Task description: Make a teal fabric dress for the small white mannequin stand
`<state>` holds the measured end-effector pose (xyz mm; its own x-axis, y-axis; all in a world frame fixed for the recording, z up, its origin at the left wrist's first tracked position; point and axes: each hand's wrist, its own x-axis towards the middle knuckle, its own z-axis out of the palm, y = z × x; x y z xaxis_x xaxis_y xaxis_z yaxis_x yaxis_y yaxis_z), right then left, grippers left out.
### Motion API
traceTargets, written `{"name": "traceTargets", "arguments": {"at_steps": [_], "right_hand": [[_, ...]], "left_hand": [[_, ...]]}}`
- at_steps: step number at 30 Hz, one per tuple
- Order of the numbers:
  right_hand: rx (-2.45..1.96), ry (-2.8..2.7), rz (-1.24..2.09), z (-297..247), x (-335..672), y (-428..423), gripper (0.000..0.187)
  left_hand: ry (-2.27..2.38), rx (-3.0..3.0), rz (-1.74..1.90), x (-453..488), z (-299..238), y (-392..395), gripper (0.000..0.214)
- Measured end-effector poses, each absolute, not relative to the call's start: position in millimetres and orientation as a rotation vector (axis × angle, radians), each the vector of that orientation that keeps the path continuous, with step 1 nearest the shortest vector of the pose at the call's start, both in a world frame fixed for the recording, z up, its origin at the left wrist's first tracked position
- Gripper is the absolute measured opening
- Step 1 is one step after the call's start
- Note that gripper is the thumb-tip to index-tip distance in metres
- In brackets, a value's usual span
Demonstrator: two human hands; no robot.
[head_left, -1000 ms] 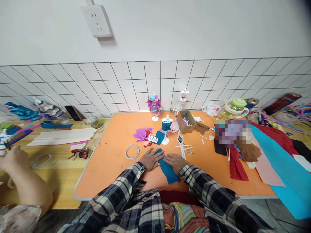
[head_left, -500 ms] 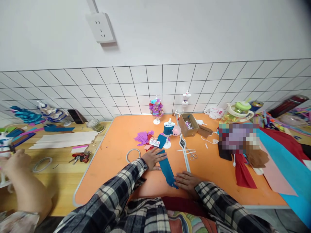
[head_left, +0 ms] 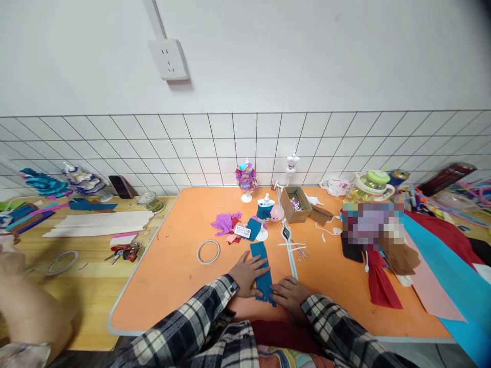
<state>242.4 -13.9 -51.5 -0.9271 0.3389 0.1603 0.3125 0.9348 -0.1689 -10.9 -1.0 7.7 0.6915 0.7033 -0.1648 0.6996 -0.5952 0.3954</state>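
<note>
A strip of teal crepe paper [head_left: 261, 270] lies on the orange table [head_left: 180, 286] in front of me. My left hand [head_left: 248, 275] rests flat on its left side, fingers stretched out. My right hand [head_left: 288, 296] sits at the strip's lower right end, fingers curled with the fingertips on the paper's edge. Just beyond the strip stand a small white mannequin in a teal wrap [head_left: 264, 214], a tape ring [head_left: 208, 251] and small scissors [head_left: 299, 251].
Purple and red paper scraps [head_left: 226, 225], a dressed mannequin [head_left: 246, 177], a bare mannequin [head_left: 292, 162] and a cardboard box [head_left: 294, 204] stand further back. Red, pink and blue sheets [head_left: 433, 255] cover the right. Another person's arm [head_left: 26, 301] works at the wooden table on the left.
The teal strip has been straightened and lies more upright. My left hand slid down along it, my right hand stayed at its lower end. The view shifted down slightly.
</note>
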Motion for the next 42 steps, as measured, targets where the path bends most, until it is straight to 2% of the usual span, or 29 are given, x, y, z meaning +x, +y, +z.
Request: {"name": "traceTargets", "arguments": {"at_steps": [3,6,8,13,19,25,31,33,37,42], "right_hand": [[-0.489,-2.894,0.243,-55,246,-12,0.04],[-0.612,-2.905,0.356,-48,248,-5,0.063],[-0.812,-2.854,0.408,-36,245,4,0.068],[-1.184,-2.648,0.422,-7,229,33,0.048],[-1.234,-2.584,0.399,-13,241,56,0.042],[-1.573,-2.355,0.255,-40,314,76,0.033],[-1.726,-2.258,0.32,-38,342,86,0.031],[-1.726,-2.251,0.356,-35,330,95,0.029],[-1.723,-2.218,0.383,-23,294,112,0.028],[-1.506,-2.363,0.424,-6,247,89,0.024]], "left_hand": [[0.997,2.451,-0.048,-20,10,3,0.091],[0.937,2.473,0.044,-23,16,10,0.077],[0.959,2.477,0.125,-20,19,15,0.065],[1.182,2.416,0.316,-7,21,24,0.057],[1.449,2.368,0.4,-14,29,24,0.038],[1.451,2.309,0.41,-33,35,-1,0.033],[1.52,2.235,0.415,-42,31,-24,0.033],[1.449,2.331,0.359,-38,33,-23,0.039],[1.024,2.575,0.155,-14,39,-7,0.053],[0.999,2.62,0.125,4,29,4,0.032]]}}
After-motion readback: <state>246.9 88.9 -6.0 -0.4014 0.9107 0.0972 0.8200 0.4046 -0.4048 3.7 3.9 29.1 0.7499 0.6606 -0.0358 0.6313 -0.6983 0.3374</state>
